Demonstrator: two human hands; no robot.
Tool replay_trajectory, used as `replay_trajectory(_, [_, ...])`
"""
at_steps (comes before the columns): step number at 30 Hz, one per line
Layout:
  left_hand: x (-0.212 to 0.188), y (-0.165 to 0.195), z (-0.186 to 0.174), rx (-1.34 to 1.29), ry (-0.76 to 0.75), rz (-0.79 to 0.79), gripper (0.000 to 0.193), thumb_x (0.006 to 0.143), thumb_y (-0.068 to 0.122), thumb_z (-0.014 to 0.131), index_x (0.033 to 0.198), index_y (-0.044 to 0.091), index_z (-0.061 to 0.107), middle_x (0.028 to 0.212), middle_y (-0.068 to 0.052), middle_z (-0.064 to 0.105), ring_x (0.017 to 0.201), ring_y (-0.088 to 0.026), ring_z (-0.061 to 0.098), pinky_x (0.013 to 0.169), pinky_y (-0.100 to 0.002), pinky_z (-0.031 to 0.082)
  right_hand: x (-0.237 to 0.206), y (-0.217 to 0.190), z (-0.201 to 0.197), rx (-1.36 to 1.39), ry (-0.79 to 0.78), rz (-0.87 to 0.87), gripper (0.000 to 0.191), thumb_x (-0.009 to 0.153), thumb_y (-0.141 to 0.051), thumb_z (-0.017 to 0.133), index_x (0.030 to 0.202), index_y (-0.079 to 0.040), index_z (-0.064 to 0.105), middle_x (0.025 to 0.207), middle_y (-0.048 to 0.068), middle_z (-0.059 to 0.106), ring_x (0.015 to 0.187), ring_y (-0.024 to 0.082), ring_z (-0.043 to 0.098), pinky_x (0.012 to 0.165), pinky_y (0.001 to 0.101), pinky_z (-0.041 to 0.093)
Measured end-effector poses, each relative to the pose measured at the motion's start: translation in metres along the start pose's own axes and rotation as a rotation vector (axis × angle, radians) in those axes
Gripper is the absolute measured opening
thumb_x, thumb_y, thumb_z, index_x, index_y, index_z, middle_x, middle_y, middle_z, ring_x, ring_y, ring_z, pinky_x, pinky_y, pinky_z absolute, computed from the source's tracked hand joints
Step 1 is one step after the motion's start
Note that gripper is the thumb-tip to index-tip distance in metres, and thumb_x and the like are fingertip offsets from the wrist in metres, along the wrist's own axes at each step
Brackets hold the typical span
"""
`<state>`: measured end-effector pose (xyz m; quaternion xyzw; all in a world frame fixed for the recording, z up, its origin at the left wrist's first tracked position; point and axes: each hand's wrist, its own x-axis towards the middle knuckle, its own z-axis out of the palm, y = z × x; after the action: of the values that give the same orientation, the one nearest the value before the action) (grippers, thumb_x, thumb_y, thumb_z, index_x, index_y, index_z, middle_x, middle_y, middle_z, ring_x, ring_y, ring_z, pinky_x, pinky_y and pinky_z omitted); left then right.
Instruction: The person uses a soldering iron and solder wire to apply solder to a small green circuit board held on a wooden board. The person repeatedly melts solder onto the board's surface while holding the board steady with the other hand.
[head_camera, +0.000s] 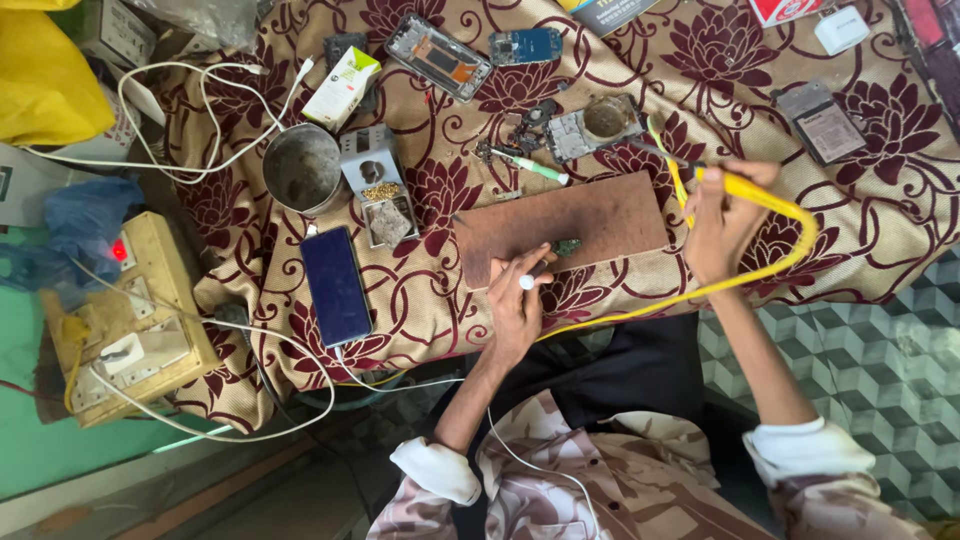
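- A round grey metal bowl (303, 168) sat left on the maroon-flowered cloth (880, 240).
- A dark-screened smartphone (336, 286) lay face up below it.
- The left hand (517, 300) pinched a white-tipped tool (532, 277) against a small green circuit piece (567, 245) on the brown wooden board (600, 215).
- The right hand (722, 222) gripped a yellow-handled soldering iron (745, 188), its tip past the board's right corner.

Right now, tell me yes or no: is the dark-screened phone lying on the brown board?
No. The dark-screened phone lies on the patterned cloth, left of the brown board and apart from it.
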<state>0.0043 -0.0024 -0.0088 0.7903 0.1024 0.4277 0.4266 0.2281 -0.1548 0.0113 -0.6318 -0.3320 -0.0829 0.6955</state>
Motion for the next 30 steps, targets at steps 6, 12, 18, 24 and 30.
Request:
replay_trajectory(6, [0.000, 0.003, -0.001, -0.009, -0.002, -0.001, 0.035, 0.099, -0.004, 0.058, 0.133, 0.003, 0.064, 0.111, -0.007, 0.076, 0.087, -0.012, 0.071, 0.086, -0.030, 0.039, 0.039, 0.017, 0.022, -0.113, -0.086, 0.007, 0.028, 0.122, -0.021, 0.057, 0.117, 0.002, 0.044, 0.078, 0.006, 0.053, 0.063, 0.011, 0.056, 0.060, 0.0239, 0.047])
replay_trajectory(12, [0.001, 0.005, -0.002, -0.012, -0.017, -0.011, 0.034, 0.100, -0.005, 0.056, 0.132, 0.004, 0.064, 0.114, -0.008, 0.076, 0.085, -0.010, 0.073, 0.086, -0.030, 0.038, 0.051, 0.003, 0.045, -0.353, -0.121, 0.000, 0.023, 0.120, -0.020, 0.056, 0.117, 0.002, 0.052, 0.093, 0.009, 0.054, 0.064, 0.011, 0.054, 0.059, 0.0265, 0.044])
replay_trajectory(18, [0.002, 0.007, -0.002, 0.007, -0.023, 0.002, 0.034, 0.101, -0.004, 0.053, 0.132, 0.003, 0.064, 0.113, -0.007, 0.076, 0.086, -0.010, 0.074, 0.087, -0.030, 0.038, 0.063, 0.013, 0.051, -0.304, -0.138, -0.012, 0.025, 0.118, -0.018, 0.060, 0.105, 0.000, 0.050, 0.085, 0.008, 0.060, 0.069, 0.008, 0.057, 0.059, 0.0268, 0.042])
replay_trajectory(24, [0.002, 0.007, -0.002, 0.019, -0.027, 0.001, 0.031, 0.102, -0.002, 0.054, 0.131, 0.003, 0.065, 0.112, -0.006, 0.077, 0.087, -0.012, 0.072, 0.087, -0.030, 0.039, 0.064, 0.028, 0.033, -0.436, -0.117, -0.160, 0.026, 0.114, -0.005, 0.061, 0.092, -0.001, 0.050, 0.079, 0.008, 0.051, 0.064, 0.015, 0.048, 0.061, 0.0354, 0.035])
replay_trajectory(30, [0.002, 0.006, -0.001, 0.017, -0.023, -0.008, 0.030, 0.103, -0.001, 0.054, 0.131, 0.003, 0.065, 0.113, -0.007, 0.076, 0.087, -0.010, 0.072, 0.087, -0.030, 0.038, 0.062, 0.035, 0.033, -0.519, -0.034, -0.089, 0.022, 0.112, -0.004, 0.062, 0.092, -0.001, 0.052, 0.072, 0.007, 0.050, 0.060, 0.015, 0.047, 0.060, 0.0379, 0.034])
